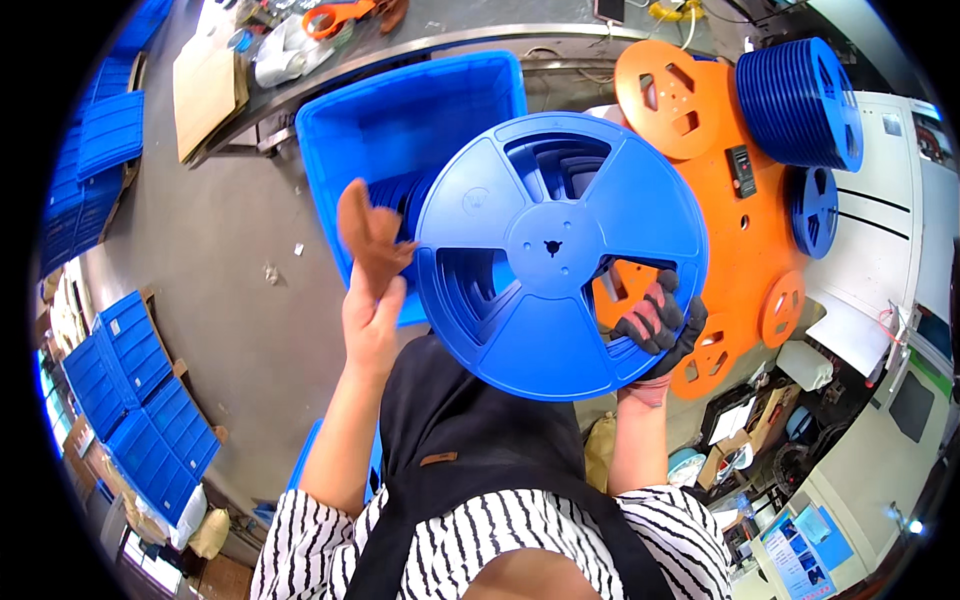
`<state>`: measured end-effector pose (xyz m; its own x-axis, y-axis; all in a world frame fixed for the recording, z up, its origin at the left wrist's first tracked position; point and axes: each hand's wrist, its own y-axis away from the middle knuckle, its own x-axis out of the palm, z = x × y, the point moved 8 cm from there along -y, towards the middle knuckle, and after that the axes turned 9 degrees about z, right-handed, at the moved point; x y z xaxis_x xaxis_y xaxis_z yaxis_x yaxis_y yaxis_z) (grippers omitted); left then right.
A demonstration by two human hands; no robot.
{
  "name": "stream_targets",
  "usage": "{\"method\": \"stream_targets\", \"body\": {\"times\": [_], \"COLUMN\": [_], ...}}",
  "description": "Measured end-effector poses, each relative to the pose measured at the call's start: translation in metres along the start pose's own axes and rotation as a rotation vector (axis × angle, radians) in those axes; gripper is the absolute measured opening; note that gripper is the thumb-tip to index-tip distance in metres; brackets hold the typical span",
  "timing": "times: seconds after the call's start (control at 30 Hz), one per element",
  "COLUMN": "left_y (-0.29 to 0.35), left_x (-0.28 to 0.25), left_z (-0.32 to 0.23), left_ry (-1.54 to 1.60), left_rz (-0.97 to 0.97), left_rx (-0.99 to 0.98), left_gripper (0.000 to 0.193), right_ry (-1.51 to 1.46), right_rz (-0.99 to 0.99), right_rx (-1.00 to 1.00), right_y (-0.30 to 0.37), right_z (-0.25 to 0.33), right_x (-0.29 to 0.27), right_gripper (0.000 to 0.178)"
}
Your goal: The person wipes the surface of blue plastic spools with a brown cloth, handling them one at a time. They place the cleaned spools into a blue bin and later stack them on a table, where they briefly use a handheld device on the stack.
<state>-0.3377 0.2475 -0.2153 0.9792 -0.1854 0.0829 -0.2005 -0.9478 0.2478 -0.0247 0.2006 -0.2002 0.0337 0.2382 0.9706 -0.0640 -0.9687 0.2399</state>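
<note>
A large blue plastic reel point(553, 349) faces me, with more blue reels stacked behind it, their edges showing through its windows. My right hand point(660, 325), in a dark glove with pinkish patches, is closed through the lower right window and around the rim. At the reel's left edge is my left hand point(372, 325), bare at the wrist and thumb. It is closed on a limp brown cloth point(368, 240) that covers its fingers. The cloth's tip is close to the rim; whether it touches, I cannot tell.
Behind the reels stands a blue bin point(410, 90) with blue reels inside. To the right is an orange machine point(750, 240) with orange discs and a reel stack point(795, 105). A metal workbench point(440, 25) runs along the back. Blue crates point(145, 400) stand left.
</note>
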Motion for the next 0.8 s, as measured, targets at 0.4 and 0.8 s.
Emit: {"method": "stream_targets", "body": {"times": [0.4, 0.8], "left_y": [-0.018, 0.067], "left_x": [0.066, 0.015], "left_z": [-0.018, 0.003], "left_ry": [-0.748, -1.007], "left_rz": [0.657, 0.826], "left_rx": [-0.259, 0.337], "left_gripper": [0.042, 0.049], "right_ry": [0.121, -0.130], "right_rz": [0.158, 0.045], "right_rx": [0.025, -0.122], "right_y": [0.065, 0.049], "right_z": [-0.058, -0.056], "right_x": [-0.023, -0.015], "right_gripper": [0.064, 0.041]}}
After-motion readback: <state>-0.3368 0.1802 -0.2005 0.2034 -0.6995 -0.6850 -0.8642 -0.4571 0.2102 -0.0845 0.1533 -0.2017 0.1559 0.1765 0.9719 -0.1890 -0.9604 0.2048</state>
